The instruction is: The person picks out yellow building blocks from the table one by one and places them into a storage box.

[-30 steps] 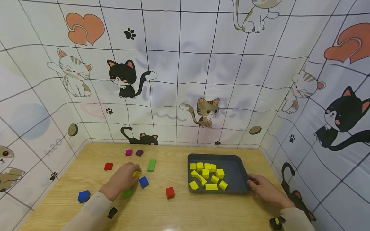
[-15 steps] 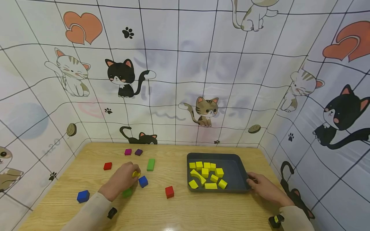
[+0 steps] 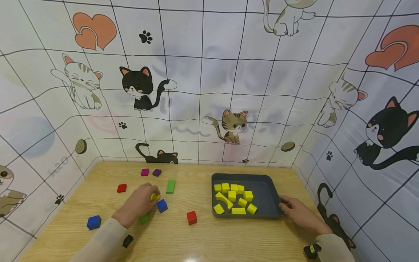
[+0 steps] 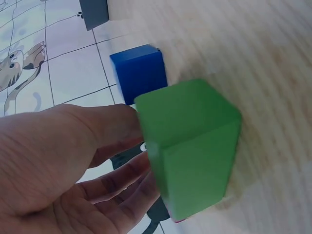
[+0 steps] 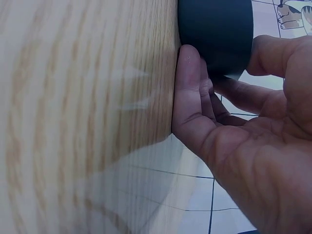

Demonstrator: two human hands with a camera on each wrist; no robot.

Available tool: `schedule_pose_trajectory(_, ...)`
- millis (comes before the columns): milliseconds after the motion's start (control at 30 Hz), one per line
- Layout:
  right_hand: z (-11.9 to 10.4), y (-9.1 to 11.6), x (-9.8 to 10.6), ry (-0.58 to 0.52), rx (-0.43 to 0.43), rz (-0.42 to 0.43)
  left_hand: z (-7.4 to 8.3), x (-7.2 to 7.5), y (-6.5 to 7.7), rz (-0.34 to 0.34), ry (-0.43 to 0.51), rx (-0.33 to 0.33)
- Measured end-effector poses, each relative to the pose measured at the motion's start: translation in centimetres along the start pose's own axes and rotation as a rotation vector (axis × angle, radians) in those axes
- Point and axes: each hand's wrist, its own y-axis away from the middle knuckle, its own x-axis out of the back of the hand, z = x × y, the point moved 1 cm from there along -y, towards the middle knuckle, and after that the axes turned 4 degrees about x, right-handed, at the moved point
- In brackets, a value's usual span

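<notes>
My left hand (image 3: 139,202) pinches a small yellow block (image 3: 155,197) over the left part of the table. In the left wrist view a green block (image 4: 195,151) stands in front of the fingertips and hides the yellow one. A blue block (image 3: 162,206) lies just right of that hand. My right hand (image 3: 304,214) grips the right edge of a dark grey tray (image 3: 268,193), its thumb at the rim and its fingers against the outer side (image 5: 214,29). Several yellow blocks (image 3: 232,196) lie in the tray, among them a curved one (image 3: 224,200).
Around the left hand lie a red block (image 3: 122,188), a green block (image 3: 170,186), a magenta block (image 3: 145,172), a purple block (image 3: 156,172) and another blue block (image 3: 94,222). Another red block (image 3: 192,217) lies before the tray. Cat-patterned cloth (image 3: 183,91) encloses the wooden table (image 3: 222,240).
Both hands stay almost where they were, the left still on the yellow block and the right on the tray. The head view has shifted very slightly.
</notes>
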Motion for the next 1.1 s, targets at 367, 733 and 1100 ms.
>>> schedule_pose_trajectory(367, -0.2, 0.1, 0.1, -0.018, 0.009, -0.017, 2.5, 0.8, -1.6, 0.072, 0.032, -0.009)
schedule_pose_trajectory(733, -0.1, 0.1, -0.1, -0.036, -0.001, -0.012, 7.3, -0.2, -3.4, 0.116, 0.065, -0.130)
schedule_pose_trajectory(1100, 0.0, -0.1, -0.2, -0.035, -0.030, 0.003, 13.3, -1.9, -4.5, 0.072, 0.104, -0.241)
